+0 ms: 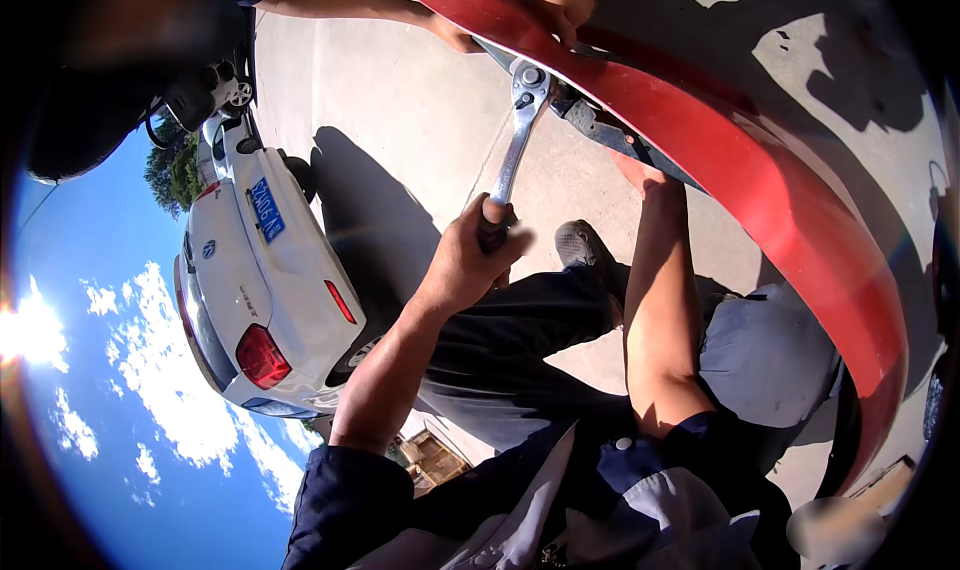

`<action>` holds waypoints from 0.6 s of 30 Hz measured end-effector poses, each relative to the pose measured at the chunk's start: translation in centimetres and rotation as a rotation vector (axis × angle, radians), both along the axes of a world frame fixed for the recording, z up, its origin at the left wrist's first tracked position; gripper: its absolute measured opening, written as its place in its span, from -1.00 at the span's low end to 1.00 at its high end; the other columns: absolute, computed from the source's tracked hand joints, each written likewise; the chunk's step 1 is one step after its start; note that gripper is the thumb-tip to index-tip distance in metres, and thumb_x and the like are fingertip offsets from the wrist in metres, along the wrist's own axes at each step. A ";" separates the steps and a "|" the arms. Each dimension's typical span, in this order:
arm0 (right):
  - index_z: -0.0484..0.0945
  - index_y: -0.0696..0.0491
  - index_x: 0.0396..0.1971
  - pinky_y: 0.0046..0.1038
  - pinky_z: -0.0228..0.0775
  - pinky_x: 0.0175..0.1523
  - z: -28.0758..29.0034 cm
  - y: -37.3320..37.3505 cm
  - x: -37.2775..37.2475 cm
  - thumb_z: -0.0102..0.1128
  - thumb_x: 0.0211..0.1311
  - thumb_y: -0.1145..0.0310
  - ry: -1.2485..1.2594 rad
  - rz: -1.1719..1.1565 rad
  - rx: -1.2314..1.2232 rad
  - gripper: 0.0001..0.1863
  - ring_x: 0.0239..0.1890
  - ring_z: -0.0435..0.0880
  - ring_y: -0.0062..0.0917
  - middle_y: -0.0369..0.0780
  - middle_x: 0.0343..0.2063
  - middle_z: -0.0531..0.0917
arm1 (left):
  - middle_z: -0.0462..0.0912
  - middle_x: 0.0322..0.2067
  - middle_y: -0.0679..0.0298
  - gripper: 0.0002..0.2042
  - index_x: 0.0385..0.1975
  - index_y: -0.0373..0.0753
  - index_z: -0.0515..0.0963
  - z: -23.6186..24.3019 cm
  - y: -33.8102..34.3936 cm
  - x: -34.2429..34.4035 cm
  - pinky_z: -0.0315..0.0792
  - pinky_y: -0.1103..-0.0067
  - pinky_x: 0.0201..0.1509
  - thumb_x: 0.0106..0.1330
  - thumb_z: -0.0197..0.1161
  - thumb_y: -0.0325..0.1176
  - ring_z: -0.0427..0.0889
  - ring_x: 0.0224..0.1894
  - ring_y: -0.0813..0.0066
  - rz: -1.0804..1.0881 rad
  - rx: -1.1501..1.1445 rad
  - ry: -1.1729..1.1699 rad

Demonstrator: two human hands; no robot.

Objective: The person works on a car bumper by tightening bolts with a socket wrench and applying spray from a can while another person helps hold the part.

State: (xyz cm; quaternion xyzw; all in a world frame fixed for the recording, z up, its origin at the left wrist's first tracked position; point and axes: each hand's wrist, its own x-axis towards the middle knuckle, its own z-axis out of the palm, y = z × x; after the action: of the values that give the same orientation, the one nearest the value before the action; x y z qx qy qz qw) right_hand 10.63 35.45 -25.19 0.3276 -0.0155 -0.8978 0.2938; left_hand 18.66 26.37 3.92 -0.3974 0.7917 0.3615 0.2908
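Note:
My left hand point(470, 255) is wrapped round the handle of a silver ratchet wrench point(522, 120). The wrench's round head sits at a dark bracket point(610, 130) along the edge of a long, curved red car body panel point(720, 160). My right hand point(640, 172) reaches up under that edge beside the bracket; its fingers are mostly hidden behind the panel, so their grip does not show. Another person's hand point(455, 36) touches the panel edge near the wrench head. A further hand of a person point(567, 8) rests on the panel's top side.
A white car point(270, 280) stands to the left on pale concrete ground point(370, 90). My legs point(520, 360) are bent below the wrench, with a dark shoe point(580, 242) near the panel. A wooden crate-like object point(432, 458) shows behind my left arm.

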 end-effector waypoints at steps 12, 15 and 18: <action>0.53 0.06 0.07 -0.27 0.46 0.21 -0.9 -0.7 0.7 0.17 0.34 0.20 0.014 0.021 0.012 -0.62 0.06 0.60 -0.37 -0.14 0.02 0.63 | 0.43 -0.40 0.30 -0.76 -0.05 -0.25 0.28 -2.7 9.9 0.7 0.44 0.64 -0.52 0.48 0.18 -0.34 0.51 -0.55 0.61 0.510 0.251 0.397; 0.51 0.05 0.13 -0.28 0.29 0.37 -0.4 -1.0 -0.6 0.07 0.39 0.19 0.090 -0.001 -0.105 -0.60 0.20 0.51 -0.38 -0.17 0.14 0.58 | 0.43 -0.39 0.29 -0.72 -0.03 -0.20 0.23 -3.6 11.1 -0.1 0.44 0.59 -0.56 0.47 0.19 -0.34 0.50 -0.59 0.56 0.591 0.392 0.542; 0.53 0.05 0.11 -0.28 0.27 0.39 -3.4 -1.7 0.8 0.14 0.34 0.23 0.093 0.051 0.006 -0.61 0.17 0.54 -0.39 -0.16 0.11 0.60 | 0.42 -0.44 0.30 -0.74 -0.05 -0.29 0.26 -1.5 3.2 1.6 0.47 0.60 -0.54 0.45 0.20 -0.41 0.51 -0.61 0.60 0.231 0.339 0.234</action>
State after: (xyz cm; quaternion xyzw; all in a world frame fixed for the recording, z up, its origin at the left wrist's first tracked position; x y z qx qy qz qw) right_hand 11.39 33.76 -28.54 0.2866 0.0091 -0.9043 0.3162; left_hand 20.25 29.60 2.38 -0.3864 0.6972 0.5638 0.2162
